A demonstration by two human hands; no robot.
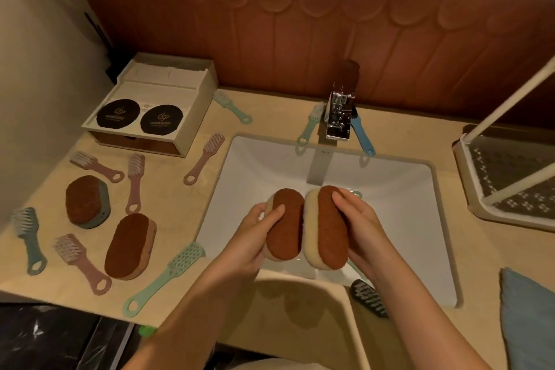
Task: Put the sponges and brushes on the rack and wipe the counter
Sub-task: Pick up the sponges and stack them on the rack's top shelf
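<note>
Over the white sink (390, 189) I hold two oval brown-and-cream sponges side by side. My left hand (255, 234) grips the left sponge (285, 224); my right hand (357, 219) grips the right sponge (330, 225). Two more sponges lie on the counter at left, one with a grey base (85, 200) and one with a cream base (129, 246). Several pink, teal and green brushes are scattered on the left counter, such as a pink brush (133, 180) and a long mint brush (168, 273). The white rack (507, 177) stands at the right.
A chrome faucet (339, 117) rises behind the sink, with a mint brush (309, 126) and a blue brush (362, 135) beside it. A white box (156, 105) sits at back left. A dark brush (368, 297) lies at the sink's front edge; a blue cloth (528, 318) lies at right.
</note>
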